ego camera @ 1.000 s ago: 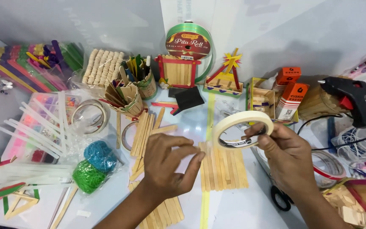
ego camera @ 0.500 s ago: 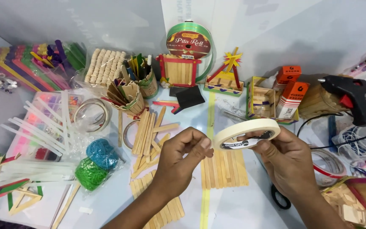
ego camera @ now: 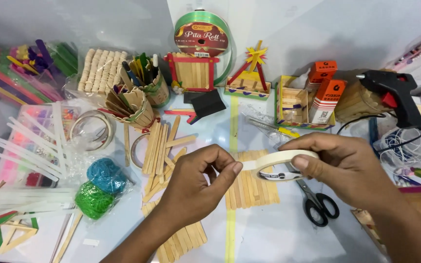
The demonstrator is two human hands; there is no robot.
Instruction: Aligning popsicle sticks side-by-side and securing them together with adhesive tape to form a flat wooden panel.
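My right hand (ego camera: 349, 168) grips a roll of cream masking tape (ego camera: 281, 160), held almost flat above the table. My left hand (ego camera: 198, 185) pinches the loose end of the tape at the roll's left edge between thumb and forefinger. Below the roll lies a mat of plain wooden craft sticks (ego camera: 252, 187) set side by side. More loose craft sticks (ego camera: 159, 146) lie to the left of my left hand, and another row (ego camera: 183, 241) shows under my left wrist.
Black-handled scissors (ego camera: 317, 204) lie under my right hand. A black glue gun (ego camera: 395, 92) sits at right. Orange boxes (ego camera: 325, 97), a green ribbon roll (ego camera: 203, 34), stick houses (ego camera: 247, 78), stick cups (ego camera: 132, 107), clear tape rolls (ego camera: 91, 129), blue and green bands (ego camera: 98, 187), glue sticks (ego camera: 23, 151).
The tape roll has tipped from tilted up to nearly flat and come lower. My left hand rose from the sticks and took hold of the tape's end.
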